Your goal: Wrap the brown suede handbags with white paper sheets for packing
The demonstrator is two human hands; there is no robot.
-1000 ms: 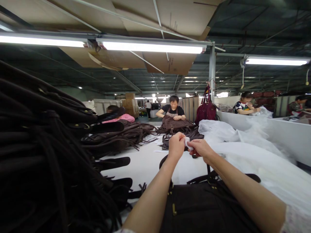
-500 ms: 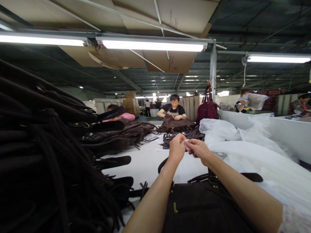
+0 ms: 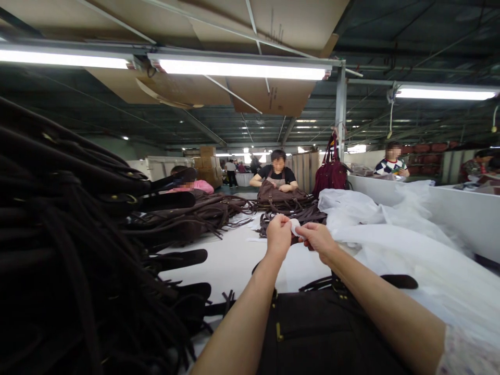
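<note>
The small white piece (image 3: pixel 295 226) is between your two hands, above the white tabletop (image 3: pixel 230 263) and beyond the near dark bag (image 3: pixel 324 338). Your left hand (image 3: pixel 278 234) is curled nearly closed, its thumb and forefinger appearing to pinch one side of the piece; your right hand (image 3: pixel 317 239) grips the other side between thumb and fingertips, the remaining fingers folded loosely beneath.

Handling: you may expect the piece to be very light, thin and rather soft, easily creased or torn under a hard pull. It is best taken at its opposite edges, with the pads of thumb and forefinger. Whether its surface is slick or tacky, you cannot tell here. The bag should prove heavier and pliant, and is better lifted by its straps than by its fittings.

Appearance: the piece is plain white with a rounded outline, partly covered by your fingers; no marking on it can be made out. The bag, lying below and between your forearms, is dark, near black, with a gold-toned zip pull (image 3: pixel 278 332) on its face. To your left rises a pile of dark bags (image 3: pixel 58 250).
</note>
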